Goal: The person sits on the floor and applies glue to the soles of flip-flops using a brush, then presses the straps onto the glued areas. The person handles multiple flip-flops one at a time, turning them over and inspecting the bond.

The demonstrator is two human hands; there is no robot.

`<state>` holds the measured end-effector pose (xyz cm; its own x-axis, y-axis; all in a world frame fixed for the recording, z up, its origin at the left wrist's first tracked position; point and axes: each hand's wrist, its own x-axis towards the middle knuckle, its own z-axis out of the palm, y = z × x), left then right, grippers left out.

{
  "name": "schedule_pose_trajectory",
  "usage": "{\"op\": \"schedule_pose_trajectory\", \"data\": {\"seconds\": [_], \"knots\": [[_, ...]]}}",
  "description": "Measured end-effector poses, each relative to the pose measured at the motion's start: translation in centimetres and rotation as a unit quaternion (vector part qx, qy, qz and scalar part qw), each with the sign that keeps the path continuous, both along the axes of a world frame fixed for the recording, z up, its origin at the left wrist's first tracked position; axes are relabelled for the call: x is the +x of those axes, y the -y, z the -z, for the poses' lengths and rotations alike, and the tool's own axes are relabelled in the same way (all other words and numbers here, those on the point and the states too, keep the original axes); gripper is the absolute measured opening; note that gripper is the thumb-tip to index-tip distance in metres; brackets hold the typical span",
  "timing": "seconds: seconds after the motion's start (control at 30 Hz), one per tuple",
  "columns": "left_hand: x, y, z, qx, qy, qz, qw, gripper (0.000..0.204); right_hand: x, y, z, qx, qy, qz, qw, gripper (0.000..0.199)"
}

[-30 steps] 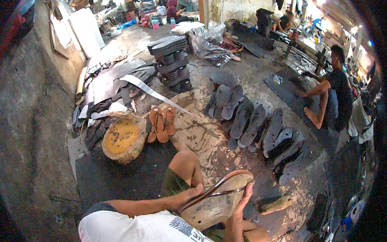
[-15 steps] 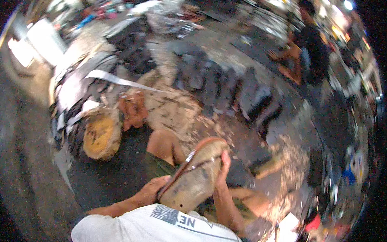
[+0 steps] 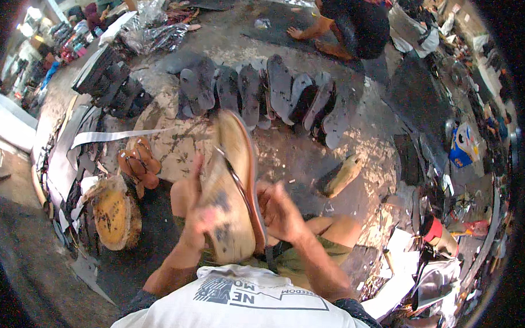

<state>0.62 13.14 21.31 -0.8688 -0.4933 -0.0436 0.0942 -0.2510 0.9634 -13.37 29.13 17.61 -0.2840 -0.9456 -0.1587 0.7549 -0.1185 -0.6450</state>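
Observation:
I hold a tan sandal sole (image 3: 230, 186) upright over my lap, its underside toward me and its toe pointing away. My left hand (image 3: 198, 215) grips its left edge and lower part. My right hand (image 3: 279, 209) sits at its right edge, fingers by a thin dark strap (image 3: 238, 183) that runs across the sole. A row of several dark soles (image 3: 259, 91) lies on the floor beyond it.
A round wooden block (image 3: 111, 213) stands at my left, with a brown pair of sandals (image 3: 138, 162) behind it. Stacked dark sheets (image 3: 112, 80) lie far left. Another person (image 3: 351, 22) crouches at the top. A loose sole (image 3: 342, 175) and clutter lie at my right.
The view has swung and closed in. The sandal sole has turned from lying slanted across my lap to standing nearly upright between my hands.

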Motion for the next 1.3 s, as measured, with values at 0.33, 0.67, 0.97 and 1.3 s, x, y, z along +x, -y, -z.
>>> {"op": "schedule_pose_trajectory", "data": {"seconds": [0.33, 0.67, 0.97, 1.3], "knots": [[-4.6, 2.0, 1.3, 0.255, -0.054, 0.045, 0.964, 0.083, 3.3, -0.3, -3.7, -0.076, 0.168, 0.076, 0.98, 0.076], [-3.0, 0.6, 1.8, 0.004, 0.09, 0.048, 0.995, 0.086, 0.3, 0.9, -1.9, 0.035, 0.065, 0.091, 0.993, 0.063], [-3.2, 1.6, 0.5, -0.18, 0.104, 0.093, 0.974, 0.106, 0.2, 1.9, 0.9, 0.093, -0.139, 0.15, 0.974, 0.048], [-4.3, 2.6, 3.6, -0.267, -0.091, -0.056, 0.958, 0.104, 1.1, 4.1, 2.1, 0.167, -0.558, 0.275, 0.764, 0.086]]}}
